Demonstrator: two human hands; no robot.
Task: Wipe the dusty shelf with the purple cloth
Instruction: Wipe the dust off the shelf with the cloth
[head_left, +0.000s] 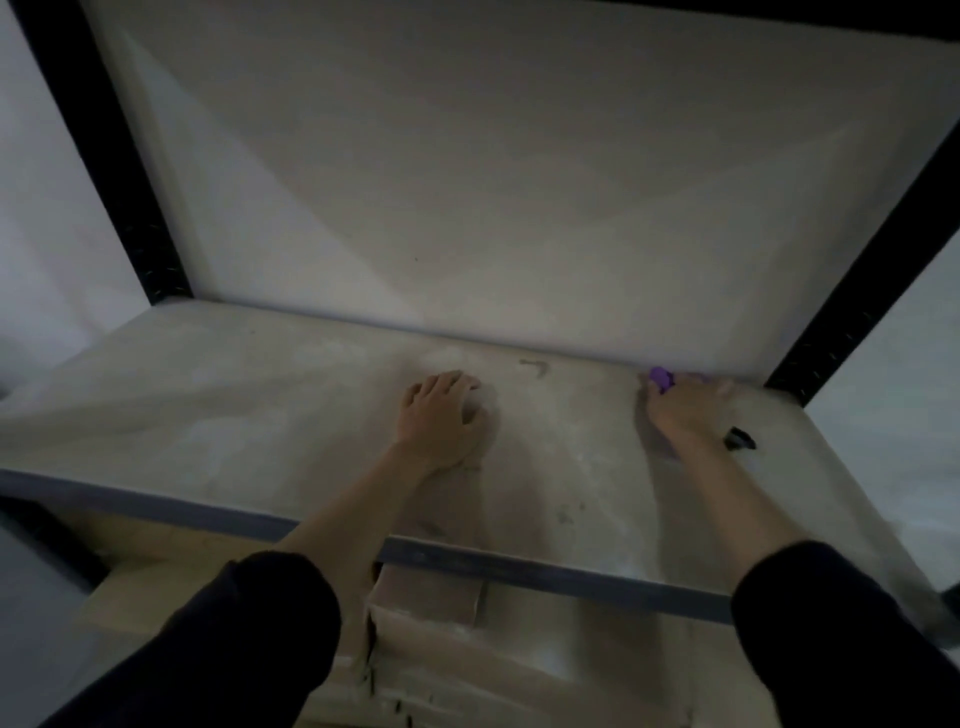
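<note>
Your right hand (683, 410) is pressed down on the shelf (260, 395) close to its back right corner. The fingers are curled over the purple cloth (661, 378). You hold the cloth bunched up under your palm, so only a small purple lump peeks out at the fingertips, right by the back edge. It is too scrunched and hidden to tell which way its long side runs. Your arm reaches from the front edge toward the back, and the hand points the same way.

A small black thing (740, 440) lies on the shelf just beside your right wrist, toward the right edge. It is too blurry to tell what it is.

Your left hand (444, 415) rests palm down near the middle of the shelf, holding nothing. Its fingers are bent a little and touch the dusty board.

The shelf top is pale and smeary with dust. A black post (857, 291) stands at the back right corner. Cardboard boxes (467, 660) sit below the front edge.
</note>
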